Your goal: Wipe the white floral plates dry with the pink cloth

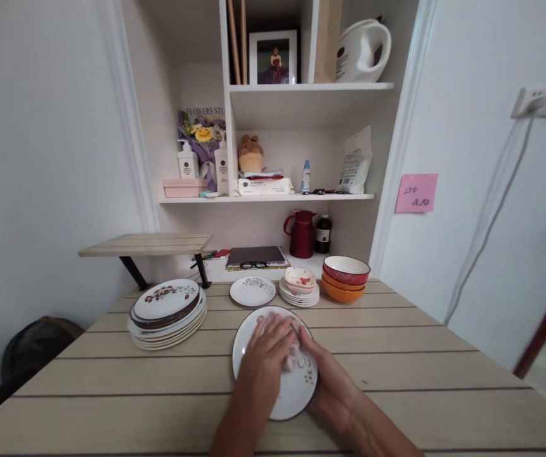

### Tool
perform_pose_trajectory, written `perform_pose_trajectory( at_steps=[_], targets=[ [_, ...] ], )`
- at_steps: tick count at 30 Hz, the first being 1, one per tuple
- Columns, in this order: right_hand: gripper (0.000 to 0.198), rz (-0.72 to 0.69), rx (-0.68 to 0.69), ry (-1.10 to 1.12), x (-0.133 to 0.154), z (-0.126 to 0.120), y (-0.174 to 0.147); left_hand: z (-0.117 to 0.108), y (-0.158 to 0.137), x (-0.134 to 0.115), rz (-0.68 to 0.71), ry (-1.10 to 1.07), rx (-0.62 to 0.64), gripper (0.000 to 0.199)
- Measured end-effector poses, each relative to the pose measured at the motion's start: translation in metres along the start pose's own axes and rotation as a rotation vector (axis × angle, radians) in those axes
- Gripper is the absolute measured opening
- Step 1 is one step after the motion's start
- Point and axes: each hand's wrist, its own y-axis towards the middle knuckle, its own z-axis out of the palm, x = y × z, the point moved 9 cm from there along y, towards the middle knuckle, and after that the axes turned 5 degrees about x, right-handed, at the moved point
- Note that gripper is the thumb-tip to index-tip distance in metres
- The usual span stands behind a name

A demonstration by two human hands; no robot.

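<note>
A white plate (296, 393) with a dark rim and a floral pattern is tilted up above the near middle of the table. My right hand (332, 384) grips its right edge, thumb over the face and the other fingers behind, mostly hidden. Across the plate's face lies my left hand (267, 346), its fingers pressed on a crumpled white cloth (292, 360). Part of the cloth shows beside the fingers; the hand is slightly blurred.
Behind the plate are a smaller floral plate (252, 291), small dishes with bowls on top (300, 285), and stacked red and orange bowls (345, 279). A plate stack (167, 314) stands left, near a raised wooden shelf (146, 244). A red jug (302, 235) stands farther back.
</note>
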Motion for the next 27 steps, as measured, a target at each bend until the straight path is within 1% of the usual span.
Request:
perform_pose_trajectory(
  at_steps=[3,4,6,8,10,12,14,17,20,23,25,27],
  targets=[
    [0.046,0.015,-0.043,-0.007,-0.010,0.002,0.000,-0.009,-0.005,0.020,-0.153,0.136,0.006,0.051],
    [0.047,0.015,-0.060,-0.007,-0.009,0.001,0.000,-0.012,-0.007,0.025,-0.193,0.171,-0.003,0.050],
    [0.049,-0.007,-0.080,-0.003,-0.001,-0.002,0.000,-0.014,-0.009,0.029,-0.227,0.231,-0.022,0.046],
    [0.050,-0.052,-0.109,0.001,0.013,-0.006,-0.001,-0.011,-0.010,0.028,-0.211,0.274,-0.030,0.042],
    [0.052,-0.112,-0.143,0.002,0.030,-0.012,-0.002,-0.004,-0.009,0.022,-0.177,0.297,-0.036,0.041],
    [0.051,-0.172,-0.140,0.005,0.045,-0.014,-0.004,0.001,-0.007,0.011,-0.143,0.299,-0.059,0.041],
    [0.049,-0.205,-0.101,0.013,0.053,-0.011,-0.006,0.004,-0.005,-0.006,-0.084,0.269,-0.083,0.042],
    [0.048,-0.174,-0.095,0.015,0.049,-0.010,-0.008,0.009,-0.001,-0.032,0.032,0.156,-0.071,0.046],
    [0.045,-0.125,-0.135,-0.003,0.037,-0.010,-0.009,0.008,0.002,-0.041,0.075,0.054,-0.055,0.048],
    [0.045,-0.103,-0.103,-0.015,0.024,-0.004,-0.007,0.002,0.004,-0.031,0.030,0.044,-0.062,0.047],
    [0.046,-0.088,-0.073,-0.027,0.014,0.000,-0.005,-0.002,0.002,-0.012,-0.075,0.089,-0.062,0.049],
    [0.048,-0.052,-0.066,-0.039,0.005,0.001,-0.002,-0.008,-0.003,0.012,-0.233,0.163,-0.068,0.048]
  ],
)
